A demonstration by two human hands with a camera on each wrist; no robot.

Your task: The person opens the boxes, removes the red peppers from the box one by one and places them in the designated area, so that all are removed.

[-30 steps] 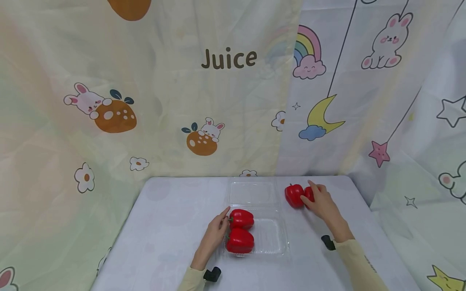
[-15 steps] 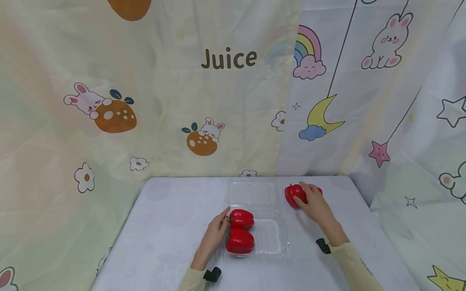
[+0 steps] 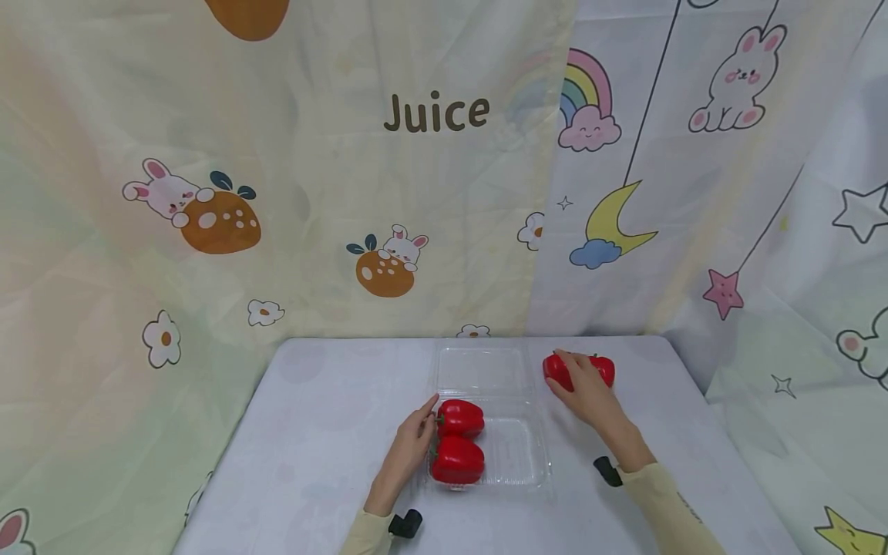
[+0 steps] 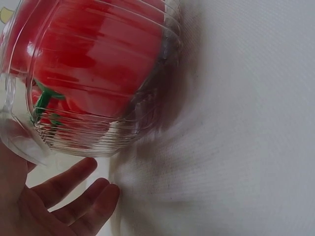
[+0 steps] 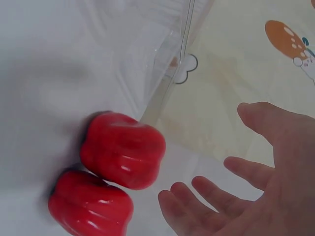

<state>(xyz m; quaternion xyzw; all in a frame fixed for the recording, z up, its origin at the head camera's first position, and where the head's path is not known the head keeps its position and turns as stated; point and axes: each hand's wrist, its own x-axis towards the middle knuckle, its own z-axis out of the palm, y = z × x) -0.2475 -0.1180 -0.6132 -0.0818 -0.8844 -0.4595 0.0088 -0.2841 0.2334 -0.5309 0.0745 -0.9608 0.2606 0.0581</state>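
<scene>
In the head view a clear plastic clamshell box (image 3: 516, 455) lies unfolded, with two red bell peppers (image 3: 461, 418) in the left half of its base. My left hand (image 3: 411, 443) rests at the box's left rim. In the left wrist view, its fingers (image 4: 81, 209) are loosely extended beside the box wall, and a green stem shows through the plastic. My right hand (image 3: 586, 389) hovers over two more red peppers (image 3: 605, 370) at the back right. The right wrist view shows its fingers spread and apart from both peppers (image 5: 123, 150).
The box's lid (image 3: 480, 370) lies flat behind the base, toward the table's back edge. A white cloth covers the table (image 3: 333, 432). Printed curtains (image 3: 416, 185) hang right behind it. Each wrist wears a small black camera (image 3: 405, 524).
My right hand has moved left, from over the right-hand loose pepper to over the left-hand one. My left hand, the box and the peppers have stayed in place.
</scene>
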